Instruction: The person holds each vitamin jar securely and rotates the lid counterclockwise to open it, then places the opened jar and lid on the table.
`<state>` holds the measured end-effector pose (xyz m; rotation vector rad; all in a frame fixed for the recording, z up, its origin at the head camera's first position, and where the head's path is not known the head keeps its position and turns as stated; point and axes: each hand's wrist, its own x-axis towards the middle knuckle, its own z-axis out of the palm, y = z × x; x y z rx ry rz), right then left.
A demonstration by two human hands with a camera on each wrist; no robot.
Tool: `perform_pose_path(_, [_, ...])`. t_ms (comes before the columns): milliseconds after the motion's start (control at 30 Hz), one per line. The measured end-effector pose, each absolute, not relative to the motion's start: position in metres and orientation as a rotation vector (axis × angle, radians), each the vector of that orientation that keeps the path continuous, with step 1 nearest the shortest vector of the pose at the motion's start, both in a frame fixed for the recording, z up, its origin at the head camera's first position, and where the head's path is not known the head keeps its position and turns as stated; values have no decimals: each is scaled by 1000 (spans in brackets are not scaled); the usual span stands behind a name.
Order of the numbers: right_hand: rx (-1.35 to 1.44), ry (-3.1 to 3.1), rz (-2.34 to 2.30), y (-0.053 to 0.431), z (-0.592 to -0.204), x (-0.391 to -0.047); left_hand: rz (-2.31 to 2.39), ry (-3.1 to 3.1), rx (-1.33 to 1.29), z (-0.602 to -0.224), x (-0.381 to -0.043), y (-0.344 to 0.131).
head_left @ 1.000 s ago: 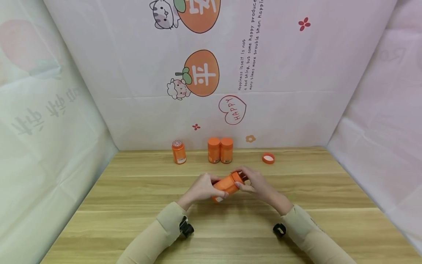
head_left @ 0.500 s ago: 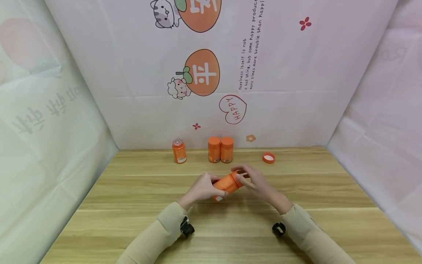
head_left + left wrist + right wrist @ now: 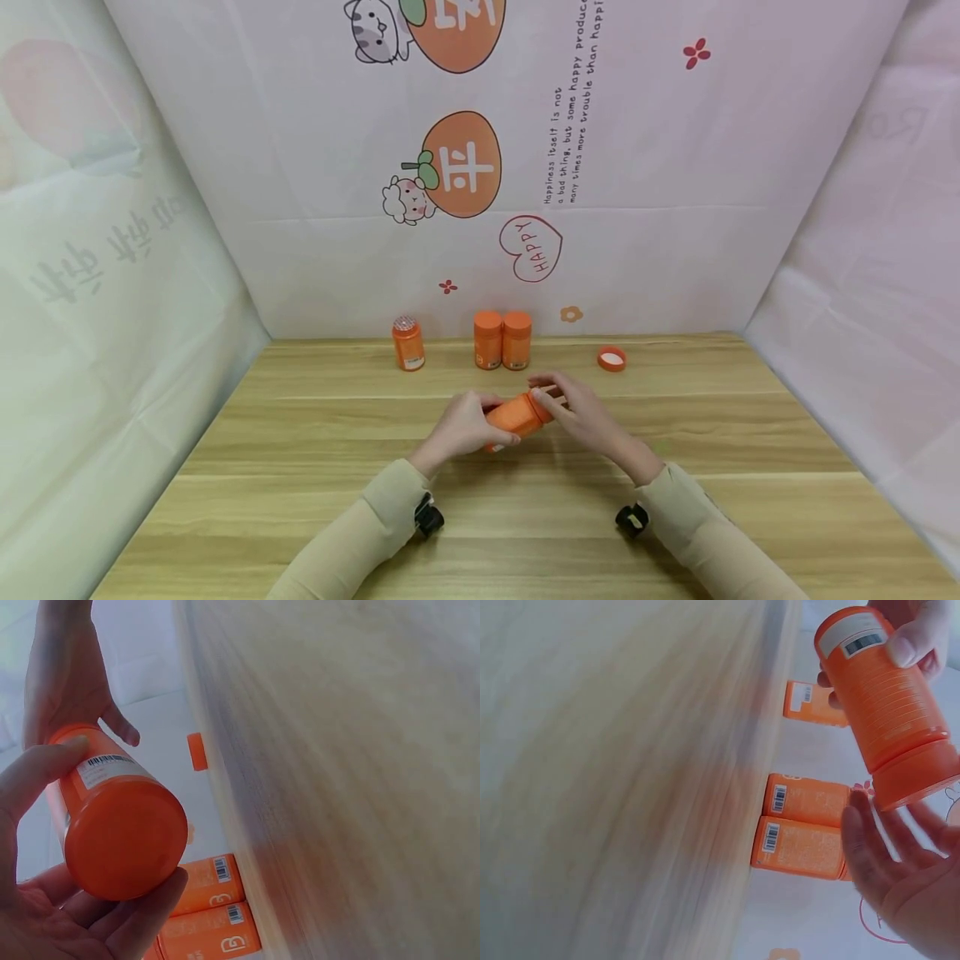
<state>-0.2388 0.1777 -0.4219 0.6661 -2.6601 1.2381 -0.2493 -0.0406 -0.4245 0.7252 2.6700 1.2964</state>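
My left hand (image 3: 461, 427) grips an orange plastic bottle (image 3: 514, 417) around its lower body, thumb on the near side. The bottle is held tilted above the table, its capped end up and to the right. In the right wrist view, an orange cap (image 3: 919, 774) sits on the bottle's neck. My right hand (image 3: 588, 419) is at the cap, with fairly straight fingers spread around it and the thumb extended; whether they touch it I cannot tell. The left wrist view shows the bottle's round base (image 3: 127, 838) and a white barcode label near it.
Two capped orange bottles (image 3: 488, 342) stand side by side at the back of the wooden table (image 3: 315, 500). Left of them stands an orange bottle with a silvery, patterned top (image 3: 408, 344). A loose orange cap (image 3: 612, 359) lies back right. White printed sheets (image 3: 637, 250) enclose the table.
My right hand's fingers and thumb have shifted around the cap and straightened somewhat. The left hand keeps its grip; the bottle has moved only slightly. The things at the back stay put.
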Motion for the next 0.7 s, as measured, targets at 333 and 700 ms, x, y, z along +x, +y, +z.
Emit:
perform_pose_path(333, [513,-2740,1560,176,-415,-235,1261,2756,669,-421,-247,-39])
perform_pose_path(700, [464,-2761,1705,180,-416,-235,1271,2762,639,-418,-247,-40])
